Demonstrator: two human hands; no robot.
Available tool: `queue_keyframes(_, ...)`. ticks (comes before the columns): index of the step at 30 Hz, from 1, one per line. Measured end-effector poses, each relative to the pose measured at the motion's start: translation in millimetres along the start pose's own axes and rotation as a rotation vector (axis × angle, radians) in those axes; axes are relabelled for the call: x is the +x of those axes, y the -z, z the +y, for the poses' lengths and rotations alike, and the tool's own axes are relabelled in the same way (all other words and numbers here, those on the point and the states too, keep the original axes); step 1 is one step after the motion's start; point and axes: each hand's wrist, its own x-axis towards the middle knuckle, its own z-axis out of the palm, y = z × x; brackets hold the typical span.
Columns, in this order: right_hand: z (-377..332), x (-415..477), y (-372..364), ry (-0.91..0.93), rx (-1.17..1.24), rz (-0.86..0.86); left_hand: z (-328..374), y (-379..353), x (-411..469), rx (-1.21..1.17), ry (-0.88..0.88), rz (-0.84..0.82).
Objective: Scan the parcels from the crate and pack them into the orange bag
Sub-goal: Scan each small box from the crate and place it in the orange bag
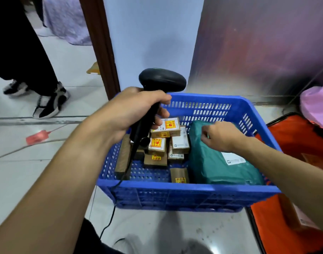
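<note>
A blue plastic crate (177,196) stands on the floor in front of me. Inside lie several small cardboard parcels (158,145) with yellow and red stickers, and a large green poly-bag parcel (217,167) with a white label on the right. My left hand (136,109) grips a black corded barcode scanner (162,81) above the crate's left side. My right hand (219,136) reaches into the crate and pinches the top of the green parcel. The orange bag (294,143) lies open to the right of the crate, with a parcel inside it.
Another person's legs and shoes (47,103) stand at the left on the tiled floor. A red tag (37,137) lies on the floor. A brown door frame (100,46) and a metallic wall are behind the crate. A pink bag (316,105) sits at far right.
</note>
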Motion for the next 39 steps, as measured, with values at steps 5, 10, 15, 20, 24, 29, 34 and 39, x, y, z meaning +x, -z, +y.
queue_keyframes(5, -23.9, 48.3, -30.7, 0.097, 0.048, -0.066, -4.2, 3.2, 7.6, -0.052, -0.042, 0.028)
queue_keyframes(10, -48.9, 71.4, -82.8, 0.102, 0.033, -0.363, -8.1, -3.7, 17.9, -0.041, 0.036, 0.007)
queue_keyframes(15, -65.7, 84.3, -122.3, 0.1, 0.071, -0.633, -22.3, -9.6, 27.9, 0.061, 0.12, 0.006)
queue_keyframes(20, -69.0, 85.2, -148.3, 0.053, 0.105, -0.794, -25.7, -1.8, 30.2, 0.013, 0.1, 0.049)
queue_keyframes(24, -74.2, 80.3, -165.4, 0.05, 0.139, -0.853, -25.4, 0.4, 33.6, -0.021, 0.089, 0.059)
queue_keyframes(29, -80.7, 81.5, -175.5, 0.043, 0.169, -0.874, -25.6, -3.1, 37.0, -0.016, 0.09, 0.038)
queue_keyframes(34, -80.4, 88.0, -165.8, 0.041, 0.141, -0.881, -25.7, -4.6, 37.4, -0.001, 0.097, 0.028)
queue_keyframes(39, -77.5, 88.0, -152.9, 0.046, 0.159, -0.866, -23.2, -6.8, 36.3, 0.003, 0.088, 0.032)
